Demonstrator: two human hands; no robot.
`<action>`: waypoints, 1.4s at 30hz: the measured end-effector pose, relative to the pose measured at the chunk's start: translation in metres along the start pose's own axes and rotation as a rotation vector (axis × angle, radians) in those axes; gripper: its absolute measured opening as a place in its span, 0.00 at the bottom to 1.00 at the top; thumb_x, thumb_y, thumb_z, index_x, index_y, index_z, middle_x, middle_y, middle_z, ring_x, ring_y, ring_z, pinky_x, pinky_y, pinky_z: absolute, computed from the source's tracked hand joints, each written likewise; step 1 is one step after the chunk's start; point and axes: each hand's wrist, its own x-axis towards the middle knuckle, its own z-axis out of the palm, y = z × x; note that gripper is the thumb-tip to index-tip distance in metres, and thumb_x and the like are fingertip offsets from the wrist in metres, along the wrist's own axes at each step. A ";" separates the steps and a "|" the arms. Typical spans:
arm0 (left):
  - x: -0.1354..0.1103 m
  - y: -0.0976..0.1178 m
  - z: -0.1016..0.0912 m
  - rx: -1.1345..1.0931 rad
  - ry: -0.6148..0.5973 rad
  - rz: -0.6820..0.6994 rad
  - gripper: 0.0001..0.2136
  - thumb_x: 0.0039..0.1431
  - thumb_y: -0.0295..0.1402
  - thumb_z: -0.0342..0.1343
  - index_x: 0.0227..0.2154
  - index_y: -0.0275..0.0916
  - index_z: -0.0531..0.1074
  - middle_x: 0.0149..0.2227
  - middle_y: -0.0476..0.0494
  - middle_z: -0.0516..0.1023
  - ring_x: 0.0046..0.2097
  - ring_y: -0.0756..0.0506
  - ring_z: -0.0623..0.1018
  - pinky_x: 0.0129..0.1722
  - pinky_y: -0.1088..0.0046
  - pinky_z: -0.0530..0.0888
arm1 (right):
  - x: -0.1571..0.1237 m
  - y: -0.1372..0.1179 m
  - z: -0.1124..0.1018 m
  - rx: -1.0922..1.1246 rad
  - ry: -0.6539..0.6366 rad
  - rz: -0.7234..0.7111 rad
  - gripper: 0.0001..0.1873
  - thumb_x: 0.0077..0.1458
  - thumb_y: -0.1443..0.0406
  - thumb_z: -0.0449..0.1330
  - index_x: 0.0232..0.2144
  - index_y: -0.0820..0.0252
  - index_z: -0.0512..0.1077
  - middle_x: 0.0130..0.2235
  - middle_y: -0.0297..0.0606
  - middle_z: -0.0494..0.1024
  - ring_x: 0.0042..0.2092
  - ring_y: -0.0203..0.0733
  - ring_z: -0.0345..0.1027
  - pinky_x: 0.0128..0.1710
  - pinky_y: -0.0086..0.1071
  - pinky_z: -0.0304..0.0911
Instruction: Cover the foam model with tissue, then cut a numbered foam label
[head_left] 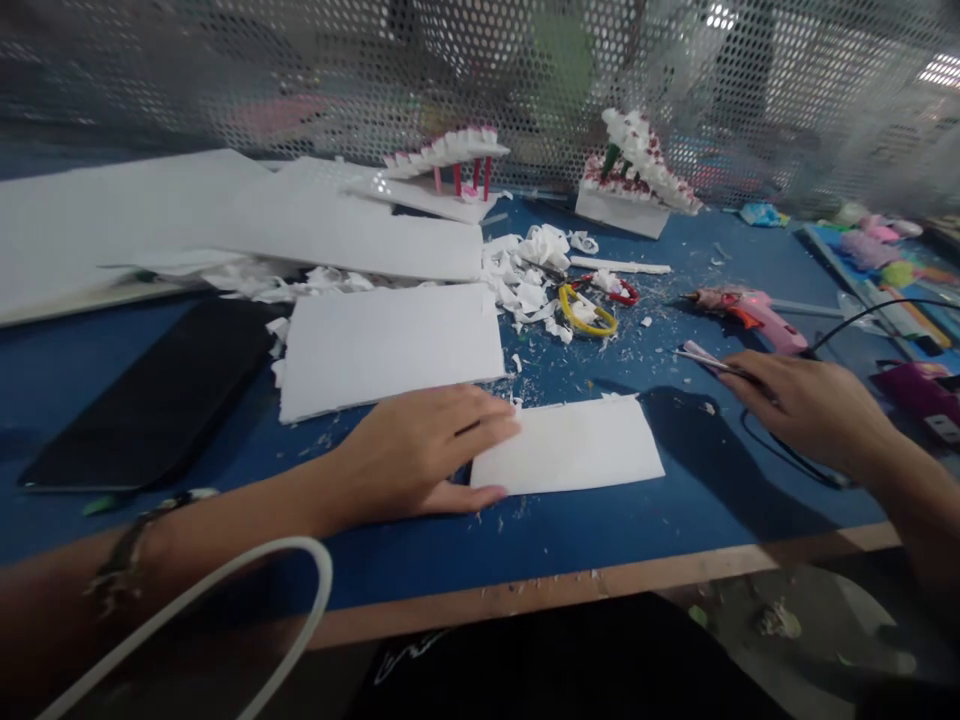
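My left hand (442,440) lies with fingers stretched out over the left end of a small white board strip (577,445), its thumb along the near edge. To the right, my right hand (814,405) is closed around a slim pointed tool (724,366) with a thin pale tip and a lilac part; its exact kind is unclear. The tool is apart from the strip, above the blue tabletop (600,535). Beyond my left hand sits a larger white board (394,345). Yellow-handled scissors (589,312) rest among white scraps (529,275).
A pink glue gun (757,312) with a black cord lies beyond my right hand. A black tablet-like slab (157,395) is at left, below large white sheets (135,215). Two small decorated models (450,155) (634,170) stand before a perforated metal screen (525,80).
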 end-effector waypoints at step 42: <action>-0.002 -0.001 -0.013 -0.777 0.049 -0.724 0.16 0.61 0.42 0.52 0.31 0.32 0.75 0.32 0.42 0.77 0.20 0.55 0.74 0.20 0.82 0.70 | 0.097 -0.104 -0.073 0.791 0.232 -0.476 0.13 0.63 0.66 0.47 0.40 0.62 0.72 0.25 0.32 0.70 0.25 0.32 0.58 0.29 0.30 0.51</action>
